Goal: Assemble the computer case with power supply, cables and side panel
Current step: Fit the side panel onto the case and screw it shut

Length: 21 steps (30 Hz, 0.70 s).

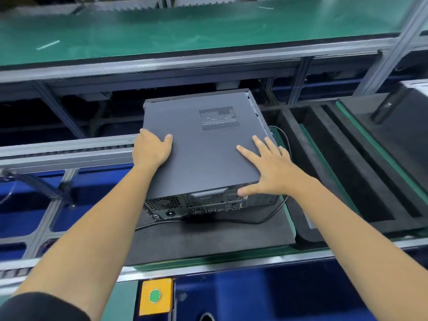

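A dark grey computer case (203,149) lies flat on a black mat (208,237), its rear ports facing me. The side panel (196,126) with a perforated vent covers its top. My left hand (151,149) rests on the panel's left edge, fingers wrapped over the side and thumb on top. My right hand (266,170) lies flat on the panel's near right corner, fingers spread, thumb down over the rear edge. A black cable (273,214) loops round the case's right side and under its rear.
Black foam trays (335,158) sit to the right on the green-edged conveyor. A metal rail (58,149) runs on the left, with blue bins below. A yellow box with a green button (155,296) is at the near edge. A green belt (185,31) runs behind.
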Each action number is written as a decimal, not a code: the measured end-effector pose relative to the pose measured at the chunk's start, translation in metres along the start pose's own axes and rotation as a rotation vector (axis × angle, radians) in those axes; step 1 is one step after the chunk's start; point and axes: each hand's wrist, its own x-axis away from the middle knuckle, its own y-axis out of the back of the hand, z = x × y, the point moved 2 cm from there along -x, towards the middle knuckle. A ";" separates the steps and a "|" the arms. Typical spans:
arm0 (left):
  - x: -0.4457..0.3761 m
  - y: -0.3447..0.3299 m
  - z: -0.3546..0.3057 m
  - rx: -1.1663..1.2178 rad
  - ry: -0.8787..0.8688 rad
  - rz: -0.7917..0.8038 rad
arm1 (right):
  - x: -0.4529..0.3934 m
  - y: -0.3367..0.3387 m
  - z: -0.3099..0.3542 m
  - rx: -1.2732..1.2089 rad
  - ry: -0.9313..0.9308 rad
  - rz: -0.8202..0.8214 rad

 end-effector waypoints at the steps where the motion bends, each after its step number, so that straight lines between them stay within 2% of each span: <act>1: 0.000 0.000 0.000 0.000 -0.002 -0.003 | 0.001 -0.001 -0.001 -0.013 -0.013 -0.005; 5: -0.001 -0.002 0.002 0.004 -0.036 -0.037 | 0.008 -0.002 -0.001 -0.100 -0.009 -0.111; 8: 0.000 -0.001 0.004 0.013 -0.058 -0.042 | 0.017 -0.003 0.001 -0.191 0.019 -0.287; 12: 0.002 0.000 0.005 0.043 -0.070 -0.030 | 0.025 -0.006 0.006 -0.084 0.224 -0.737; 15: 0.003 0.001 0.007 0.073 -0.085 -0.021 | 0.028 -0.009 0.009 0.017 0.341 -0.976; 18: 0.002 0.001 0.006 0.078 -0.087 -0.002 | 0.029 -0.008 0.009 0.117 0.384 -1.084; 21: 0.004 0.000 0.006 0.064 -0.104 0.007 | 0.030 -0.016 0.009 0.152 0.396 -1.104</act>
